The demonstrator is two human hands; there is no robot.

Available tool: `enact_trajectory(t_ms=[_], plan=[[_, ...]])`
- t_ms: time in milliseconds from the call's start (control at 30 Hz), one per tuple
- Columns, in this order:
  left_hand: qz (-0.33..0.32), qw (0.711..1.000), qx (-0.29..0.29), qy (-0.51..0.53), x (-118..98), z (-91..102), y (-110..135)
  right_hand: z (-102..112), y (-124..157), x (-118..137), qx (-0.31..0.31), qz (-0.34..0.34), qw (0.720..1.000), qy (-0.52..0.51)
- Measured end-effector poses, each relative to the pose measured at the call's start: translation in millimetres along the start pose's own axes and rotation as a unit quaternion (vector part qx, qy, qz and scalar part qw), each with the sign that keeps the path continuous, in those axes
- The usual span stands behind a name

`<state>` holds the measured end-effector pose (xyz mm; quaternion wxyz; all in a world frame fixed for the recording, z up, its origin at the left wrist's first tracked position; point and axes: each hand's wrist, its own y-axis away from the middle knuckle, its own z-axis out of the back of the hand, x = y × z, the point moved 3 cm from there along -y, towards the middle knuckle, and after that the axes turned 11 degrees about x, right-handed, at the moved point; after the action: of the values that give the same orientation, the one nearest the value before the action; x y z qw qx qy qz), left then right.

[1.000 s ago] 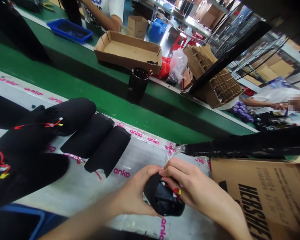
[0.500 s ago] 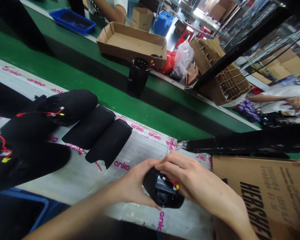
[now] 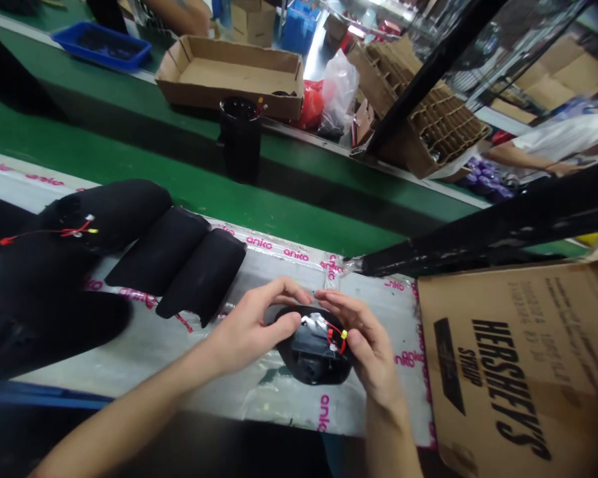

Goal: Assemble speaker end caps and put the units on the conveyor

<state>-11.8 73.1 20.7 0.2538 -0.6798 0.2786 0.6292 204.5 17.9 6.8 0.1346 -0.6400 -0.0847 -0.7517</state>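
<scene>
A black rounded housing (image 3: 315, 369) stands on the table wrap between my hands, its open end facing up. Thin red wires (image 3: 335, 332) with yellow and white connectors come out of its top, beside a whitish piece inside. My left hand (image 3: 259, 322) curves round the left side, thumb on the rim and fingers behind. On the other side my right hand (image 3: 371, 345) is bent round the housing, its thumb near the yellow connector. Two black curved covers (image 3: 204, 275) lie to the left, alongside several similar black housings (image 3: 124, 209) with red wires.
A green conveyor belt (image 3: 299, 219) runs beyond the table, carrying an upright black cylinder (image 3: 240, 143). Past it are a shallow cardboard box (image 3: 229, 76) and blue tray (image 3: 99, 45). A printed carton (image 3: 518, 358) stands at right, below a dark bar (image 3: 478, 232). Co-workers' arms show behind.
The housing has been set more upright, its wired end now facing up. My right hand has moved from over its top to its right side. The camera view has shifted.
</scene>
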Motion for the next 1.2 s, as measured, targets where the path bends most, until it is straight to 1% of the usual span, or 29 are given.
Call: enact_trajectory(t_ms=[67, 133, 233, 267, 333, 433, 533, 600, 667, 733, 800, 833, 867, 900, 967, 1000, 1033, 1067, 1133, 1200], plan=[[0.037, 0.998, 0.045, -0.022, -7, 1.7, -7, -17, 6, -8, 0.011, 0.004, 0.999, -0.046], [0.067, 0.993, 0.08, -0.061, -15, 2.8, -11, -29, 10, -11, 0.007, 0.012, 0.998, -0.062], [0.09, 0.975, 0.093, -0.182, -32, 4.5, -13, -38, 15, -7, 0.011, 0.047, 0.999, -0.018], [0.097, 0.962, 0.092, -0.239, -37, 5.2, -12, -39, 16, -5, 0.023, 0.064, 0.998, 0.003], [0.107, 0.926, 0.078, -0.353, -47, 8.2, -9, -42, 17, -5, 0.053, 0.081, 0.994, 0.045], [0.106, 0.878, 0.068, -0.463, -56, 15.8, 1, -50, 13, -9, 0.071, 0.085, 0.989, 0.095], [0.104, 0.851, 0.092, -0.506, -60, 24.1, 12, -60, 6, -11, 0.051, 0.112, 0.984, 0.13], [0.111, 0.844, 0.101, -0.515, -62, 27.9, 18, -67, 1, -10, 0.044, 0.111, 0.983, 0.141], [0.117, 0.842, 0.094, -0.518, -63, 28.6, 22, -71, -3, -9, 0.038, 0.1, 0.983, 0.15], [0.114, 0.845, 0.072, -0.518, -64, 26.3, 25, -72, -4, -8, 0.029, 0.094, 0.984, 0.151], [0.114, 0.856, 0.039, -0.503, -62, 23.1, 28, -69, -3, -9, 0.015, 0.088, 0.987, 0.131], [0.115, 0.868, 0.018, -0.483, -59, 21.9, 29, -66, -1, -11, 0.011, 0.084, 0.99, 0.112], [0.113, 0.886, 0.002, -0.45, -55, 20.7, 31, -62, 1, -13, 0.007, 0.078, 0.993, 0.089], [0.104, 0.909, -0.002, -0.403, -50, 19.0, 32, -58, 3, -16, 0.001, 0.074, 0.995, 0.065], [0.06, 0.959, 0.03, -0.275, -33, 13.1, 35, -50, 7, -23, -0.011, 0.071, 0.997, 0.022], [0.029, 0.976, 0.052, -0.211, -22, 8.8, 36, -47, 9, -26, -0.012, 0.073, 0.997, 0.005], [0.0, 0.985, 0.072, -0.155, -11, 4.0, 37, -44, 10, -28, -0.01, 0.077, 0.997, -0.006], [-0.02, 0.99, 0.071, -0.121, 2, -0.5, 38, -43, 12, -29, -0.002, 0.081, 0.997, -0.01], [-0.042, 0.994, 0.023, -0.093, 28, -9.0, 36, -44, 13, -29, 0.025, 0.088, 0.996, 0.001], [-0.064, 0.995, -0.019, -0.076, 49, -18.3, 32, -46, 15, -26, 0.035, 0.09, 0.995, 0.009]])
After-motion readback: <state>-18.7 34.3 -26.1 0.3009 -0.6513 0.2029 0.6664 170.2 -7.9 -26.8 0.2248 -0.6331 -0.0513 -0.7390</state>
